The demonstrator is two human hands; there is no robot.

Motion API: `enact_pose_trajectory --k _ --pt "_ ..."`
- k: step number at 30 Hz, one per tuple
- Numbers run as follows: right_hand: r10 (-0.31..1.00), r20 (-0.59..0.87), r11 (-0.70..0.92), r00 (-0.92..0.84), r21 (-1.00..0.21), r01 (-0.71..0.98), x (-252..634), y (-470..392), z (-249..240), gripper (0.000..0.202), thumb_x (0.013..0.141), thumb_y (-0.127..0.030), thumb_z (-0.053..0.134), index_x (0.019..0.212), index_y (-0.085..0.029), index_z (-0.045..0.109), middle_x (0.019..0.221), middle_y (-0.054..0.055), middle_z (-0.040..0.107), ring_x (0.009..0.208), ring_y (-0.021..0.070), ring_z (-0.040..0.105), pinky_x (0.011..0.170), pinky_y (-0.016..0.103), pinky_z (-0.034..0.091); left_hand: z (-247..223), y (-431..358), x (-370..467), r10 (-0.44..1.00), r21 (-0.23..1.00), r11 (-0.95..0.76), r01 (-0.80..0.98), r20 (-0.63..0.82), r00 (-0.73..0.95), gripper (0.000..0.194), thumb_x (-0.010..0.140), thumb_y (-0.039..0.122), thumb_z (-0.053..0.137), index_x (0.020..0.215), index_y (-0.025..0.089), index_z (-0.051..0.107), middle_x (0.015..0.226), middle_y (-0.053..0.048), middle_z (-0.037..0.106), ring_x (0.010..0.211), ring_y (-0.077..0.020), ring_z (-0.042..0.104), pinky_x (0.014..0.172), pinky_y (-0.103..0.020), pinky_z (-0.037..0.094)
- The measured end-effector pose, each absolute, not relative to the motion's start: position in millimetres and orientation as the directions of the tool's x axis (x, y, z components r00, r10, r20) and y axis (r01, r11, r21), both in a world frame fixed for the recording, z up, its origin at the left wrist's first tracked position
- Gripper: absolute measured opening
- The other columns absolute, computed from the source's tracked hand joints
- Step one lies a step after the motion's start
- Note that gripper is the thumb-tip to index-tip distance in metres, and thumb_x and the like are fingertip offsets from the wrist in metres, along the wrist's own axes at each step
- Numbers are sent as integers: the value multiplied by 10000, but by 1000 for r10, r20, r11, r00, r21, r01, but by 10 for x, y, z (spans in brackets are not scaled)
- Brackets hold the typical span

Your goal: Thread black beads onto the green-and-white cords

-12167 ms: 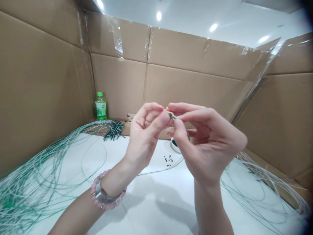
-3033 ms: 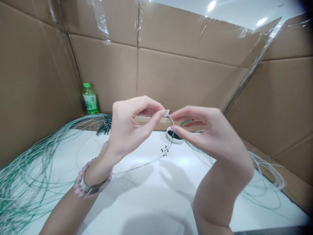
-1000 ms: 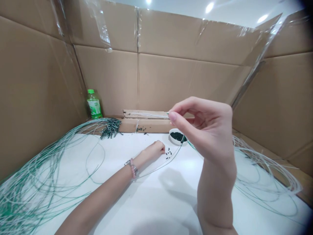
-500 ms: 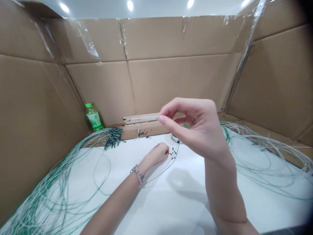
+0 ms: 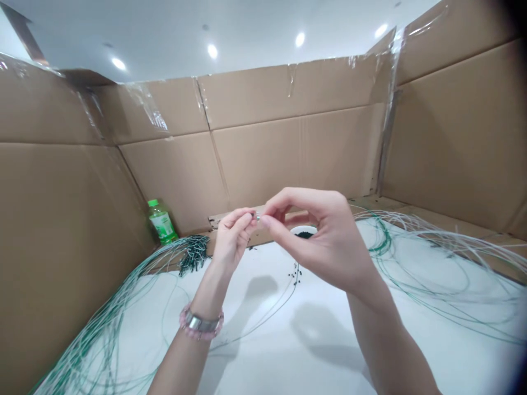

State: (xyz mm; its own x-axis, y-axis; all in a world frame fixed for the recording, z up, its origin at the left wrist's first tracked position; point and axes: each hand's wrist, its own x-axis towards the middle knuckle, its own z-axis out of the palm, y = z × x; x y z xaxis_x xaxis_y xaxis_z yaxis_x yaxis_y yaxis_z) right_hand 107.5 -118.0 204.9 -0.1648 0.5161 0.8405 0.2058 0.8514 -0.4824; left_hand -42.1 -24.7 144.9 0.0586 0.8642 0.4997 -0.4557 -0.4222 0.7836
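My left hand (image 5: pixel 230 241), with a watch and a pink bead bracelet (image 5: pixel 201 325) at the wrist, is raised above the table. Its thumb and fingertips pinch a small black piece (image 5: pixel 252 215). Close against it, my right hand (image 5: pixel 329 241) pinches the green end of a thin wire (image 5: pixel 258 218) between thumb and forefinger. The fingertips of both hands nearly meet; whether the piece and wire touch is too small to tell. Below the hands, several loose black pieces (image 5: pixel 295 274) lie on the white table. Behind my right hand stands a white bowl (image 5: pixel 302 228) of black pieces, partly hidden.
Long green and white wires (image 5: pixel 93 329) spread over the left side, their dark ends bundled (image 5: pixel 193 253) at the back. More loose wires (image 5: pixel 428 274) curl across the right. A green bottle (image 5: pixel 163 224) stands at the back left. Cardboard walls (image 5: pixel 288 148) enclose the table.
My left hand has risen from the tabletop near the loose black pieces to meet my right fingertips, now with a black piece in it. The view has tilted upward.
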Motion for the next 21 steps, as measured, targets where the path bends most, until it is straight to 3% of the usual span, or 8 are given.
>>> enact_pose_trajectory --k 3,9,21 --pt "476 865 870 -157 -437 226 1015 -1197 2023 96 822 -119 591 745 -164 626 682 -37 622 618 67 558 579 174 523 1653 -514 -476 831 702 -433 -565 554 51 266 568 318 870 690 173 684 696 23 627 603 -45 589 579 -108 520" --pt "383 915 908 -127 -349 230 935 -1254 1999 83 849 -128 573 789 -157 622 831 14 660 697 95 636 659 220 568 1818 -896 -404 669 597 -467 -652 721 180 106 734 256 766 718 190 685 673 35 540 582 -5 527 573 -45 492" --pt "299 948 922 -106 -259 289 935 -1372 1960 97 804 -92 664 795 -186 645 875 -17 693 748 84 657 681 175 584 1806 -979 -443 636 607 -480 -634 738 225 106 743 304 755 739 231 678 694 42 553 573 -10 554 589 -60 507"
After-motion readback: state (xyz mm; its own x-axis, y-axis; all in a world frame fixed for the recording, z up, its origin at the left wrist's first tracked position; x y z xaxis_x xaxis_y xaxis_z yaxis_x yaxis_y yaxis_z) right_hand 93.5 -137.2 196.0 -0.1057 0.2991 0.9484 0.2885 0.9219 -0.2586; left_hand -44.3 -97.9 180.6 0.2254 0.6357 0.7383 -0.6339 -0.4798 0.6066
